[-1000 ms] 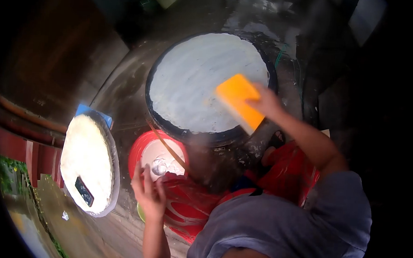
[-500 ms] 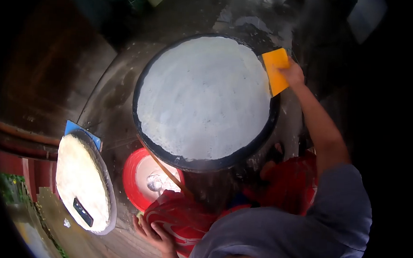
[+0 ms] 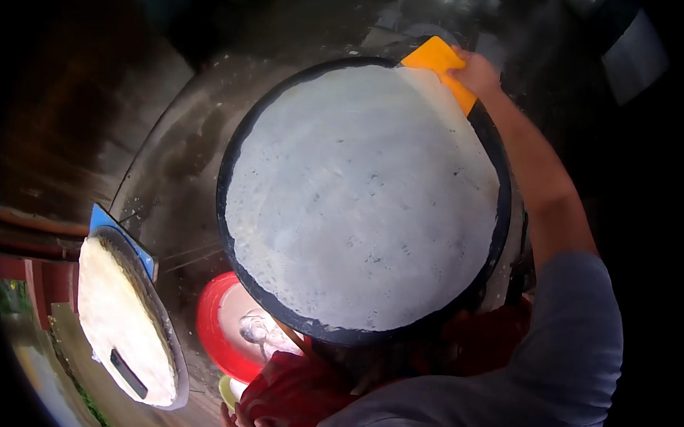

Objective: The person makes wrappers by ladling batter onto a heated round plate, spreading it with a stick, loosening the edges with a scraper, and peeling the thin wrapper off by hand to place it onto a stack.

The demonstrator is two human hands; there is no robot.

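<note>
A thin pale layer of batter (image 3: 358, 199) covers nearly the whole round dark griddle (image 3: 223, 185). My right hand (image 3: 479, 73) is closed on a flat yellow scraper (image 3: 431, 55), whose edge lies at the batter's upper right margin. Beside the red cloth (image 3: 300, 391) over my leg is my left hand (image 3: 247, 425), low in the picture; its visible fingers are apart and nothing shows in them. Near it stands a red basin (image 3: 209, 314) of pale batter, with a shiny ladle (image 3: 253, 330) in it.
At the left, a stack of pale flat rounds (image 3: 120, 311) bears a dark phone-like object (image 3: 129, 374). A blue flat piece (image 3: 136, 246) sticks out behind the stack. A greenish bowl (image 3: 227, 392) is below the basin, and a wooden stick (image 3: 294, 337) slants over the basin's edge.
My right hand and the yellow scraper have moved up and left along the griddle's rim, and the scraper has turned. The griddle looks larger. My left hand sits lower in the picture.
</note>
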